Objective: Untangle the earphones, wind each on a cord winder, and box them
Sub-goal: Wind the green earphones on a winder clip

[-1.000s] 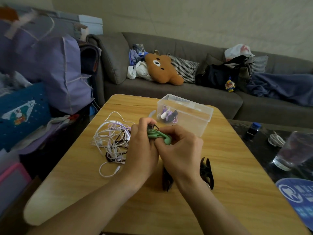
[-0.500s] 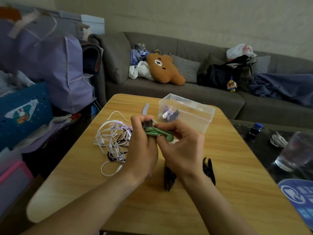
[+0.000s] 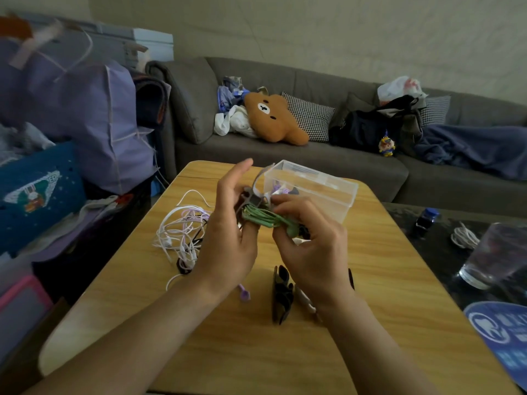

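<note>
Near the left edge of the light wooden tabletop [image 3: 385,280] lies a loose tangle of white, pale purple and black earphone cords [image 3: 182,233], its right side hidden behind the left hand [image 3: 228,238]. That hand is raised over the middle of the tabletop, index finger straight and pointing up, thumb pressed against a grey cord winder [image 3: 251,199] wound with a green earphone cord [image 3: 263,216]. The right hand [image 3: 313,246] meets it there, its fingers [image 3: 288,202] curled round the right end of the green bundle and pinching it. Below the hands, toward the near edge, a small purple earbud piece [image 3: 243,293] lies on the wood, and just right of it a black cord winder [image 3: 281,295] rests partly under the right wrist. Beyond the hands, at the far edge, stands a clear plastic box [image 3: 322,192] holding a wound purple and black bundle [image 3: 281,189].
</note>
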